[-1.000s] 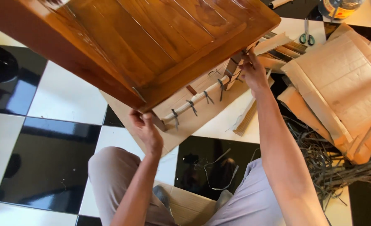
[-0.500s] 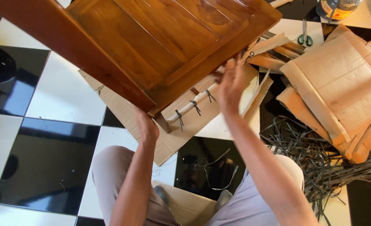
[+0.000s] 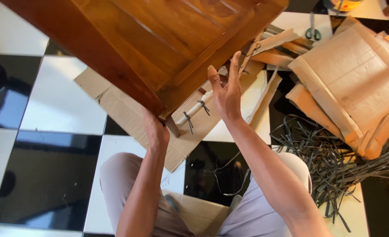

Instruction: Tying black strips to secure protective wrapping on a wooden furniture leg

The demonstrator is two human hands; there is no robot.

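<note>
A: What fills the upper half of the frame?

B: A brown wooden panel (image 3: pixel 159 39), tilted over the checkered floor (image 3: pixel 49 153). Its near corner sits at centre frame, above a cardboard sheet (image 3: pixel 115 105).

A: And the hands?

B: The left hand (image 3: pixel 156 131) is tucked under that corner, seemingly gripping a leg wrapped in card; the fingers are hidden, so I cannot tell how tightly. The right hand (image 3: pixel 226 94) is open with fingers spread, just off the panel's edge, holding nothing.

A: How would you handle this well?

B: I'd judge the weight hangs on the left hand, so keep it firm beneath the corner and bring the right back onto the edge before turning the piece. Mind the tied white rod (image 3: pixel 194 112) beneath.

A: Changed from a second ago?

B: Then the right hand pinched the wrapping at the panel's right corner; now it has let go and moved left. The panel has swung up a little.

A: Smaller things?

B: Cardboard pile (image 3: pixel 356 83) at right, black straps (image 3: pixel 335 162) below it, scissors (image 3: pixel 312 31) at upper right.
</note>
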